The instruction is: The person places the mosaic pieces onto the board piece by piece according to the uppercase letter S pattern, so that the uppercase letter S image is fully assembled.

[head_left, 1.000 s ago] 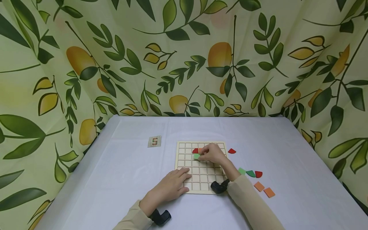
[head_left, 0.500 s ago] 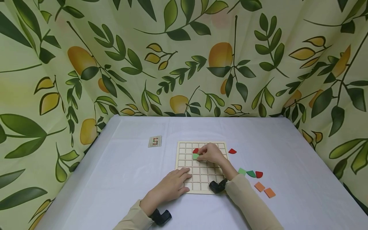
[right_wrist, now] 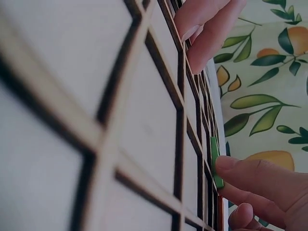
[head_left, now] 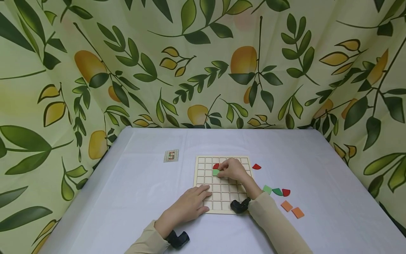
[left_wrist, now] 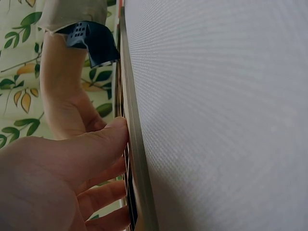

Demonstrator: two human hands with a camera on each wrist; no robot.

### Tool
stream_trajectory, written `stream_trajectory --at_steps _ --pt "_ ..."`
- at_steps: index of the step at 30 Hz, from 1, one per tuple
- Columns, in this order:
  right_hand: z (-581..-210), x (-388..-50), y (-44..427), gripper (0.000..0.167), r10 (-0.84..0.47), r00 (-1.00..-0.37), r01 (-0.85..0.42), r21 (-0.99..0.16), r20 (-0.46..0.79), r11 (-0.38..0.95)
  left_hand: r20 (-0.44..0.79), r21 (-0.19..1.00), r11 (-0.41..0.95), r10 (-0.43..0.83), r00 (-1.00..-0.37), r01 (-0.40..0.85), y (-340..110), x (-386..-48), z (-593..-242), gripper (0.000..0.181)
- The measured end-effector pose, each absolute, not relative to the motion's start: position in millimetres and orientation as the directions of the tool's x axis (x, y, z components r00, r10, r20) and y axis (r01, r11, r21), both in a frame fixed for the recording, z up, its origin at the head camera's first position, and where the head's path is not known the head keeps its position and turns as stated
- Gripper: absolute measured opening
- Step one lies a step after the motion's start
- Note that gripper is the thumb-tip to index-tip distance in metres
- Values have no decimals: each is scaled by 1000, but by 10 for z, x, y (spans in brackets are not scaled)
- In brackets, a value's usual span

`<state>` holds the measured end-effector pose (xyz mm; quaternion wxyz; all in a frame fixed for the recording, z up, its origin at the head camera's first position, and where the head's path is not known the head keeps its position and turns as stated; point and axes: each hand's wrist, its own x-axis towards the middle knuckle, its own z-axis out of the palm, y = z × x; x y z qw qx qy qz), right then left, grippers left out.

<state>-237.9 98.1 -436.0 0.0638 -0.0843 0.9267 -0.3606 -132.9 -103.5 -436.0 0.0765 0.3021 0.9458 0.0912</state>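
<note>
A light wooden grid board [head_left: 220, 197] lies on the white table. My right hand [head_left: 233, 170] is over its upper part, fingers curled, thumb and forefinger at the right edge of a light green square tile [head_left: 215, 172]. In the right wrist view the thumb [right_wrist: 227, 162] touches that green tile [right_wrist: 216, 163], which sits in a cell. Just above it lies a red quarter-round tile [head_left: 216, 166]. An orange tile beside the red one is hidden by my fingers in the head view. My left hand [head_left: 188, 202] rests with extended fingers on the board's lower left edge.
Right of the board lie a red quarter-round [head_left: 256, 166], a light green square [head_left: 267, 189], a dark green quarter-round [head_left: 277, 192], another red quarter-round [head_left: 286, 192] and two orange squares [head_left: 286, 206]. A small patterned card [head_left: 171, 155] is at the upper left.
The green square tile has shifted slightly left and now sits squarely in its cell under the red tile. My right hand moved slightly left with it; my left hand stayed put.
</note>
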Motion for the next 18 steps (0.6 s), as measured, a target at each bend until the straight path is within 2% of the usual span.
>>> stream_trajectory --at_steps 18 --pt "-4386 -2391 974 19 -179 -981 -79 -703 -70 706 -97 233 801 584 -806 552 -1028 -1320 -4342 48"
